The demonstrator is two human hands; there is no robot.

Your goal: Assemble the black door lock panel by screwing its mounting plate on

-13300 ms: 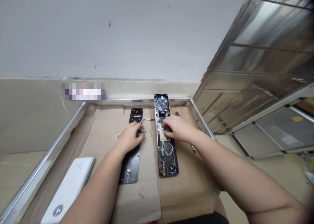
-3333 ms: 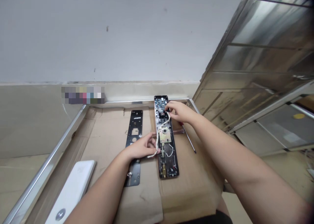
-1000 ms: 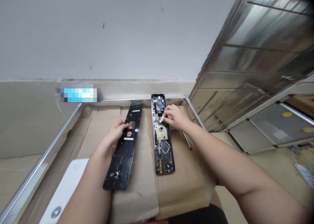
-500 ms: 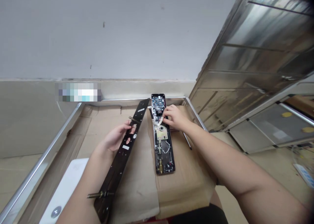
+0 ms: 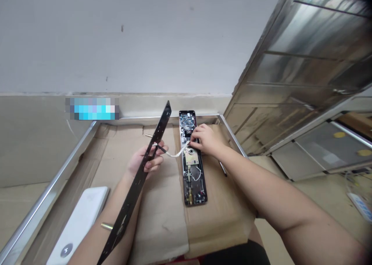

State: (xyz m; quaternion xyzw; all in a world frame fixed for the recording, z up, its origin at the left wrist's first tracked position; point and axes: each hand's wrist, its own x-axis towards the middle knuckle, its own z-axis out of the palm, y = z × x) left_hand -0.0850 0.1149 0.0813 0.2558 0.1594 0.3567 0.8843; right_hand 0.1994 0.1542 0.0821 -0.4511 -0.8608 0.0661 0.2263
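My left hand (image 5: 136, 158) grips a long black metal plate (image 5: 130, 203) with brass-coloured posts. The plate is tilted nearly edge-on, and its fingers reach around to the right side. A white cable (image 5: 176, 155) with a dark section runs from beside these fingers across to my right hand (image 5: 205, 139). My right hand's fingertips are closed around the cable over an open black electronic door-lock panel (image 5: 203, 197). That panel lies upright in the view, showing a circuit board (image 5: 188, 121) at the top and a brass-coloured mechanism (image 5: 191, 157) in the middle. The cable's far end is hidden.
Brown cardboard (image 5: 162, 226) covers the worktop inside a metal frame (image 5: 236, 141). A white oblong device (image 5: 83, 212) lies at left. Beside the right forearm is a thin dark rod (image 5: 223, 169). A wall (image 5: 162, 44) stands behind; a power strip (image 5: 360, 207) is at right.
My left hand has turned the black plate closer to edge-on, its top shifting left and up. Its fingers now show on the right side, and the white cable stretches between both hands.
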